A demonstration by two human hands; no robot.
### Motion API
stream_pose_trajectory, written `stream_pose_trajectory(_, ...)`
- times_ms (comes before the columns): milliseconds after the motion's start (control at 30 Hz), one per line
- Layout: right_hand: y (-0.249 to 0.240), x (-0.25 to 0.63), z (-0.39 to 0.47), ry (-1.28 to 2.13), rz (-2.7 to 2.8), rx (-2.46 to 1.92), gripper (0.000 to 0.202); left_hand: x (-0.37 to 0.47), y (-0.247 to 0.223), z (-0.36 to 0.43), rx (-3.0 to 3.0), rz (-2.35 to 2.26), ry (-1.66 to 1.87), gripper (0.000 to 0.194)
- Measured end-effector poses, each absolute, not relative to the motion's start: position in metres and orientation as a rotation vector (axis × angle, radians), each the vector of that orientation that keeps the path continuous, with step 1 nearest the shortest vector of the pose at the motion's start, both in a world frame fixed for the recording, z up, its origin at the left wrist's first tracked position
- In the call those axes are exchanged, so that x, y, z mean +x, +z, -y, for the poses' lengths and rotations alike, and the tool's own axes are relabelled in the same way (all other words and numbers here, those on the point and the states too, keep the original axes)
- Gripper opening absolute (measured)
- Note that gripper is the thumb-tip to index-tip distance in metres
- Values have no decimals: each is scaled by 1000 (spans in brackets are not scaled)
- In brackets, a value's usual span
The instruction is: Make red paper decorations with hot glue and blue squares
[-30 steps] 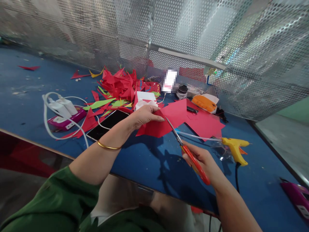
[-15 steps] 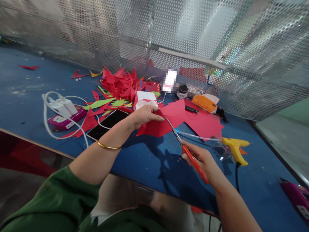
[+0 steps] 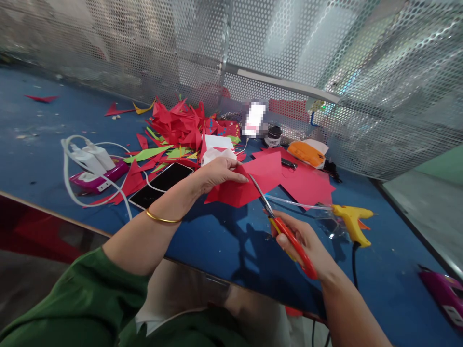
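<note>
- Left hand (image 3: 217,174) closed in a pinch on the near-left edge of the red paper sheet (image 3: 253,185), thumb on top, fingers under; sheet lifted slightly off the blue worktop (image 3: 217,241) and tilted.
- Right hand (image 3: 302,241) wrapped around the red handles of the scissors (image 3: 282,222), fingers curled tight; blades reaching up and left into the sheet's near edge, only narrowly parted.
- Red paper sheet: just right of the black phone (image 3: 161,184), in front of the heap of red scraps (image 3: 181,126), left of the yellow glue gun (image 3: 352,222).
- Judged light, thin and floppy; likely to sag or buckle away from the blades unless held taut close to the cut line. Best grip close beside the blades, on the flat margin, with fingers clear of the cutting path. Easily creased or torn by a hard pull.
- More red sheets (image 3: 307,185) flat on the worktop beyond the held one; orange object (image 3: 306,154) farther back, near the perforated metal screen (image 3: 325,72).
- White chargers (image 3: 90,159) and cable left of the phone.
- Against the frame a second ago: scissor handles lower and more closed in the palm, blades a little deeper into the paper; left pinch nearly unchanged; sheet's far corner slightly shifted toward the glue gun.
</note>
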State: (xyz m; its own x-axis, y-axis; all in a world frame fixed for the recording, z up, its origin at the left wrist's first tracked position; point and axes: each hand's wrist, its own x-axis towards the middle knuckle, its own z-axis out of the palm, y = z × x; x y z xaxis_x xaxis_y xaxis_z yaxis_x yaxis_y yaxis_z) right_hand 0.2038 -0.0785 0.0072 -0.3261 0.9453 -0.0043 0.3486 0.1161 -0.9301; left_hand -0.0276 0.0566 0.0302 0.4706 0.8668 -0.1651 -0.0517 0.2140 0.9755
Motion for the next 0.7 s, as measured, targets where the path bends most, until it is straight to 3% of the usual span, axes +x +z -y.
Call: stream_pose_trajectory(700, -9, 209, 80, 1219, 1841, -1185, 51, -19, 27, -51, 1187, -844, 730, 22)
